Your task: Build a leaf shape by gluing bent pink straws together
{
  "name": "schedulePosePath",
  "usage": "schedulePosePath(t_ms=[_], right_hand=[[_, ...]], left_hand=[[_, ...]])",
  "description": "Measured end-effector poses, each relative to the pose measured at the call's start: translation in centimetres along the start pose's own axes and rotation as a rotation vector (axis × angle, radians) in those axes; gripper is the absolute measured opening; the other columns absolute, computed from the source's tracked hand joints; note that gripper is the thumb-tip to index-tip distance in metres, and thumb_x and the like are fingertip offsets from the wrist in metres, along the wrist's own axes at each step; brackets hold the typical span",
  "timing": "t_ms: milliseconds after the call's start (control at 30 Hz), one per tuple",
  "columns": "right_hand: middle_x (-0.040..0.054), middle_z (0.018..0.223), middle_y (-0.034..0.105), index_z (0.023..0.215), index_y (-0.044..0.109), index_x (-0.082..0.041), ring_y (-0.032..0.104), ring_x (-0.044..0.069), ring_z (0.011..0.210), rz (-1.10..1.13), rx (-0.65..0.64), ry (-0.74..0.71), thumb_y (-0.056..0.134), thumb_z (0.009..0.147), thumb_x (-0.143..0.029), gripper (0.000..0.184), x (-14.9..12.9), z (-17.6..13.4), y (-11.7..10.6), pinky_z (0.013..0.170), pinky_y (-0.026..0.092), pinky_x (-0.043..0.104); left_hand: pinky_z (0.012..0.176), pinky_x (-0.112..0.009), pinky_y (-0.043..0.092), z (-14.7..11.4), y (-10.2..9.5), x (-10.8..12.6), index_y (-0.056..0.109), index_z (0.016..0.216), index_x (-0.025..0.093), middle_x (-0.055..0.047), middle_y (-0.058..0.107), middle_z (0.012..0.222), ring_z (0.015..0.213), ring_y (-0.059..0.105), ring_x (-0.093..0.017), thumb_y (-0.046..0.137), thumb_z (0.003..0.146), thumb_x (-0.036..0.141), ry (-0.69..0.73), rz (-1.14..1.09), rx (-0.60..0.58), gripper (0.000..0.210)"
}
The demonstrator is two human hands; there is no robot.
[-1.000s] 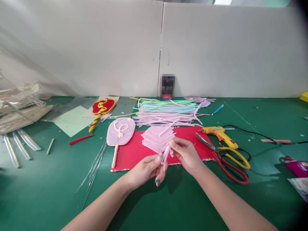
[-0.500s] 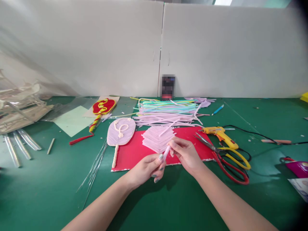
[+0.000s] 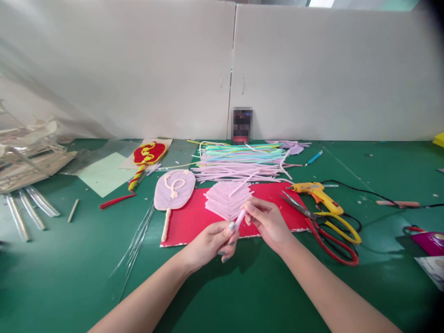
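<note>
Between my two hands is a short pale-purple pipe cleaner (image 3: 239,219). My left hand (image 3: 219,238) pinches its lower end between thumb and fingers, and my right hand (image 3: 265,219) pinches the upper end. Just beyond them, a panel of pale-purple pipe cleaners laid in a V pattern (image 3: 225,201) rests on a red board (image 3: 277,199). To its left lies a round lilac fan (image 3: 180,194) with a cream cord loop and a twisted cream handle. A pile of lilac, mint and yellow pipe cleaners (image 3: 239,162) lies behind.
On the right are open scissors (image 3: 321,226), a yellow glue gun (image 3: 319,194) with a black cord, and a blue pen-like tool (image 3: 314,158). Leftward lie thin wires (image 3: 135,245), a red-and-yellow fan (image 3: 149,152), clear glue sticks (image 3: 34,208) and a wooden model (image 3: 31,152). A blurred-out phone-like object (image 3: 242,125) leans on the wall.
</note>
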State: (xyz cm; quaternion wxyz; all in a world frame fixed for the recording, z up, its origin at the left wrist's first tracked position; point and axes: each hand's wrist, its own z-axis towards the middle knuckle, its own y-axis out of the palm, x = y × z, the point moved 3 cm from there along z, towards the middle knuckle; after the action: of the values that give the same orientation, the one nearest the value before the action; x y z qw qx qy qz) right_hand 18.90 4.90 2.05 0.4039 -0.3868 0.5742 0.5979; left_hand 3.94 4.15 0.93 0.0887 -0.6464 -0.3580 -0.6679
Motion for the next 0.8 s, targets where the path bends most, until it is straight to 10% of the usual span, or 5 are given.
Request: schedulePosePath(t_ms=[800], right_hand=[[-0.003,0.057,0.054,0.066,0.072,-0.021,0.048,0.008,0.05,-0.005,0.002,-0.007,0.076,0.069,-0.035,0.014,-0.49,-0.12,0.15,0.052,0.042,0.023]], left_hand=[[0.044,-0.021,0.028,-0.01,-0.01,0.12,0.042,0.067,0.018,0.008,0.036,0.046,0.042,0.035,-0.007,0.053,0.083,0.058,-0.026,0.03,0.083,0.044]])
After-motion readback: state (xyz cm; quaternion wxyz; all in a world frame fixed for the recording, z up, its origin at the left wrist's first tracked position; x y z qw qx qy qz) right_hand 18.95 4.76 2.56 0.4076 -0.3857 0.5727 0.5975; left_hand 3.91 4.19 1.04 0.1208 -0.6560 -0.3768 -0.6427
